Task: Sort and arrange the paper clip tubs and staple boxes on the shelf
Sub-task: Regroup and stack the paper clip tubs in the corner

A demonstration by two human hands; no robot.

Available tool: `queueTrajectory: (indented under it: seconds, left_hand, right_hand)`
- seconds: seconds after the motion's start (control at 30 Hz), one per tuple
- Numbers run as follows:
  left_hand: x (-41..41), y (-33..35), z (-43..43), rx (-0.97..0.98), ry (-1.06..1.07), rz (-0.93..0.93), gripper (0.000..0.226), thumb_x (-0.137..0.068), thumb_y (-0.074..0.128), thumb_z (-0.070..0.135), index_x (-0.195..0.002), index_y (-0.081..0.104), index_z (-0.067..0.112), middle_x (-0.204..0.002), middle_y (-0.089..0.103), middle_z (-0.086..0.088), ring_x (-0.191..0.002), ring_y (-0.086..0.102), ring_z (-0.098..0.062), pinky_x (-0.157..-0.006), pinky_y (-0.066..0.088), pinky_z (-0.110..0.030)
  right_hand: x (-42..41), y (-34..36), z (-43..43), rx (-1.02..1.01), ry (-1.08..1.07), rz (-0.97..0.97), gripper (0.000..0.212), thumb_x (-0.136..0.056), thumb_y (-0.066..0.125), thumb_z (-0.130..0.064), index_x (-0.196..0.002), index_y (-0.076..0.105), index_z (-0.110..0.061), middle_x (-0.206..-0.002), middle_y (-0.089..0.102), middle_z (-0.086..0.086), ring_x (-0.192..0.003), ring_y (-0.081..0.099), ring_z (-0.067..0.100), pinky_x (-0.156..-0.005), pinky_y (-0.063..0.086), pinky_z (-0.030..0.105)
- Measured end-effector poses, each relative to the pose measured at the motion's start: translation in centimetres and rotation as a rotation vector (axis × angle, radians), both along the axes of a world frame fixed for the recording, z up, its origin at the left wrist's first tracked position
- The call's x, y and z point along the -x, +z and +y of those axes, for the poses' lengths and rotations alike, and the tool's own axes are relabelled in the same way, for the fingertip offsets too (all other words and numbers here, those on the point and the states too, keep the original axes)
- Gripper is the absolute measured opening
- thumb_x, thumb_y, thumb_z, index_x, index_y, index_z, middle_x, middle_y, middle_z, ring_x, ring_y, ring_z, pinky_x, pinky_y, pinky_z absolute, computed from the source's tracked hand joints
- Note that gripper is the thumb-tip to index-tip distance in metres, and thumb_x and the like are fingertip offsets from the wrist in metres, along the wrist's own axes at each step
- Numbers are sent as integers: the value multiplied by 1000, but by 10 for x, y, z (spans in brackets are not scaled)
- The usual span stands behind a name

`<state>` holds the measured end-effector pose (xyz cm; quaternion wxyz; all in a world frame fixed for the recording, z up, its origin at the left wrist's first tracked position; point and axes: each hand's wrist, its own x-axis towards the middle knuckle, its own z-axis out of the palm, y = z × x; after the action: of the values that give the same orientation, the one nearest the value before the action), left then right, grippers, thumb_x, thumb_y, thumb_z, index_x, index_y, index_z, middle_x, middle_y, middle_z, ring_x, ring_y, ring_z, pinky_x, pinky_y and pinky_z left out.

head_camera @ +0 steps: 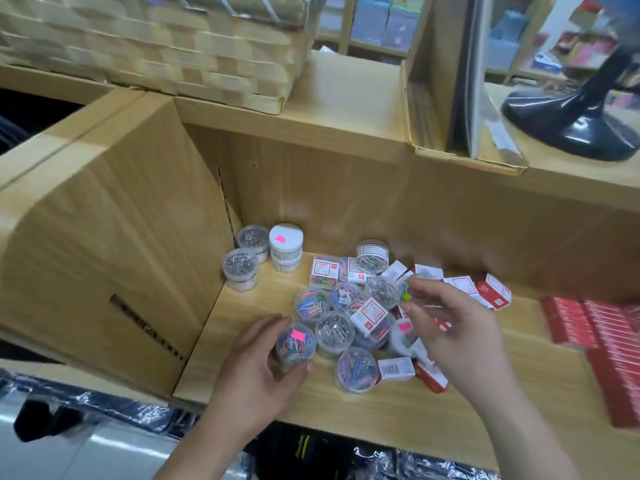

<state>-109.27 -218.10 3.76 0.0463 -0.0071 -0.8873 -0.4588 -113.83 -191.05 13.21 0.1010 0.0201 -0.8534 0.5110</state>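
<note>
A jumble of clear round paper clip tubs (335, 330) and small red-and-white staple boxes (491, 291) lies in the middle of the wooden shelf (242, 306). My left hand (258, 365) grips a tub of coloured clips (295, 342) with a pink sticker at the pile's near left edge. My right hand (453, 323) pinches another clear tub (417, 284) lifted over the pile. Three tubs of silver clips and a white-lidded stack (286, 245) stand grouped in the back left corner.
A cardboard box (104, 237) walls the shelf's left side. Rows of red staple boxes (602, 334) fill the right end. Above, a woven basket (173, 46), a box of folders (460, 98) and a black fan base (571, 123) sit on the upper shelf.
</note>
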Motion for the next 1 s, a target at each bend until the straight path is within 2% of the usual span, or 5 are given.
queueTrajectory:
  seconds: [0.13,0.43,0.63,0.8,1.0]
  left_hand:
    - [-2,22,21,103,-31,176,57,-82,67,52,-132,64,24,-139,50,20,-132,45,-4,-108,31,-13]
    - [32,50,116,362,-420,328,53,-81,72,42,-130,59,27,-124,62,13,-112,53,-16,-95,49,-37]
    - [43,43,142,374,-551,252,47,-84,67,29,-130,62,31,-110,70,13,-106,54,-16,-89,50,-39]
    - [57,40,132,507,-465,293,42,-78,71,44,-117,68,29,-112,69,16,-116,51,-15,-98,48,-40]
    - [66,55,156,767,-486,117,47,-76,49,62,-108,62,30,-110,67,16,-120,40,-20,-103,31,-35]
  right_hand:
    - [-7,-13,36,-148,-133,-1,28,-83,79,-8,-96,71,-32,-85,71,-11,-73,66,9,-67,52,22]
    - [-44,-49,71,-161,-170,-65,47,-70,90,-15,-104,68,-38,-105,62,-13,-84,62,8,-53,46,18]
    - [-42,-61,58,-271,-103,-45,59,-65,84,-32,-117,59,-45,-107,57,-22,-91,63,4,-80,54,32]
    - [-56,-53,88,-185,-303,76,54,-63,90,-11,-102,67,-40,-89,55,-12,-70,58,0,-67,45,11]
    - [-56,-78,122,-302,-473,-113,37,-72,83,-34,-105,68,-37,-91,50,-15,-66,60,1,-68,56,40]
